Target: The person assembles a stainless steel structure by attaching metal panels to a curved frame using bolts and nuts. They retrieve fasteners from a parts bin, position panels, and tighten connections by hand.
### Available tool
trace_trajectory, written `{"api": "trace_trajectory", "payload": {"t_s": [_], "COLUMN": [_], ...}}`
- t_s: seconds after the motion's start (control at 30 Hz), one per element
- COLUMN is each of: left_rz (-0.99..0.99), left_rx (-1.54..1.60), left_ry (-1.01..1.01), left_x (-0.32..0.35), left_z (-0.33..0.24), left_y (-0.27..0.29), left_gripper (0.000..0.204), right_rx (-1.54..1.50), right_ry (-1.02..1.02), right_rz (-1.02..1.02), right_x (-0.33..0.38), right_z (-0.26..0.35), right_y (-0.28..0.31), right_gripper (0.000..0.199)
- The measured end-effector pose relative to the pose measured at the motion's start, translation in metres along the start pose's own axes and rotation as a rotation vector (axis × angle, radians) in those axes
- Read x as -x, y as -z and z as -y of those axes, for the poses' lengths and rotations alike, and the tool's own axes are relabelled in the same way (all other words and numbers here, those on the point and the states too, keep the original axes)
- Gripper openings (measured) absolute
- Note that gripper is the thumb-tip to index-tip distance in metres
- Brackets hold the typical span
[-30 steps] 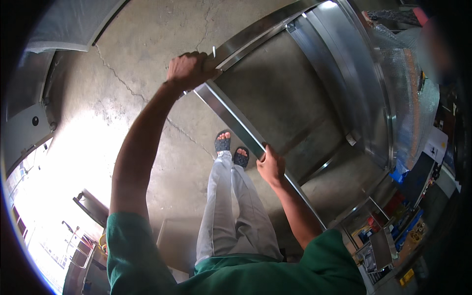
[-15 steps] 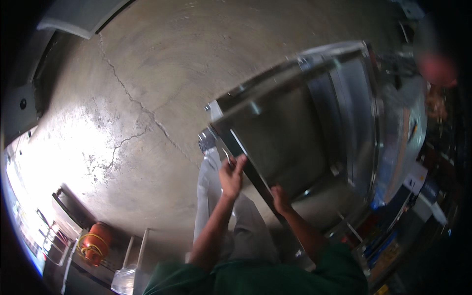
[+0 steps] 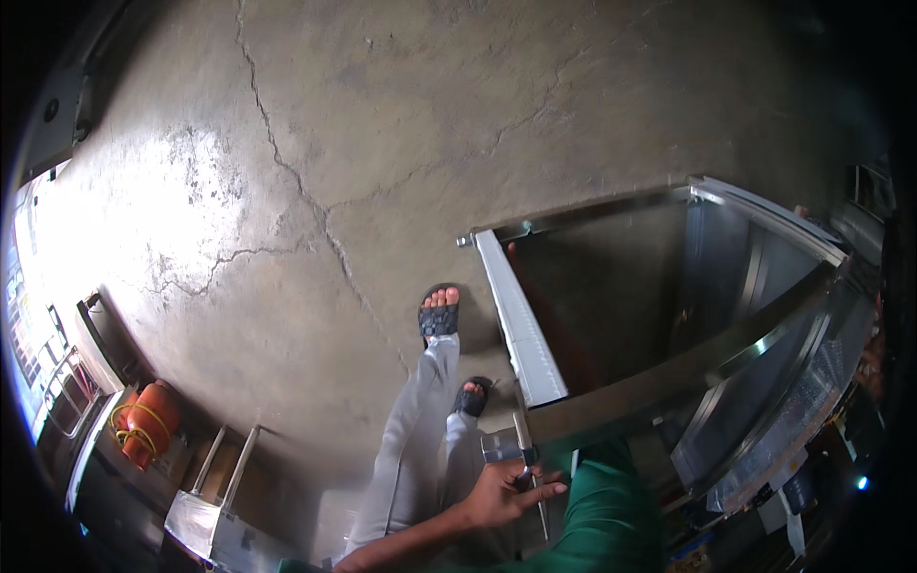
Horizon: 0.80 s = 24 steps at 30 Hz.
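Fingers (image 3: 546,493) around slim metal tool (image 3: 522,432)

The shiny rectangular steel frame (image 3: 669,374) has swung lower in view; the bare left hand (image 3: 501,495), earlier gripping its upper corner, now holds a slender silvery metal tool (image 3: 521,430) beside its lower corner.

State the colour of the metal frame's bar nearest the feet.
The bar is pale silvery grey, best seen in the head view.
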State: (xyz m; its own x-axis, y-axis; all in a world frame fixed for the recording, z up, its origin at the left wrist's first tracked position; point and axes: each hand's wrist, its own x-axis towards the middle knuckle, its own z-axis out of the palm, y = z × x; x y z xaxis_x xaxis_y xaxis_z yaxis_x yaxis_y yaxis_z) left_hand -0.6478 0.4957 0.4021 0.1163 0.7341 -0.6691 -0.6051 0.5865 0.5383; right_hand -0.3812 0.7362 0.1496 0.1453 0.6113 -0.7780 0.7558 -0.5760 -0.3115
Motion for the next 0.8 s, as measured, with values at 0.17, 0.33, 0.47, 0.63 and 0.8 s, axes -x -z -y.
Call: {"api": "trace_trajectory", "payload": {"t_s": [0.17, 0.33, 0.47, 0.63, 0.8], "left_rz": [0.027, 0.033, 0.088, -0.547, -0.736], "left_rx": [-0.159, -0.163, -0.272, -0.104, -0.278], "left_ry": [0.015, -0.121, 0.058, -0.049, -0.268], "left_x": [0.001, 0.003, 0.018, 0.057, 0.02], "left_z": [-0.004, 0.003, 0.017, -0.011, -0.085], "left_y": [-0.002, -0.007, -0.008, -0.029, -0.005], "left_gripper": [0.022, 0.028, 0.022, 0.028, 0.044], "right_rx": [-0.184, -0.496, -0.596, -0.159, 0.042], "right_ry": [-0.117, -0.312, -0.259, 0.035, 0.126], "right_rz": [0.058, 0.127, 0.244, 0.245, -0.57], "right_x": [0.066, 0.151, 0.242, 0.382, 0.428], "right_z": [-0.049, -0.06, -0.017, 0.01, 0.013], "right_y": [-0.011, -0.013, -0.003, 0.012, -0.037], "right_gripper": [0.064, 0.063, 0.063, 0.053, 0.049]}}
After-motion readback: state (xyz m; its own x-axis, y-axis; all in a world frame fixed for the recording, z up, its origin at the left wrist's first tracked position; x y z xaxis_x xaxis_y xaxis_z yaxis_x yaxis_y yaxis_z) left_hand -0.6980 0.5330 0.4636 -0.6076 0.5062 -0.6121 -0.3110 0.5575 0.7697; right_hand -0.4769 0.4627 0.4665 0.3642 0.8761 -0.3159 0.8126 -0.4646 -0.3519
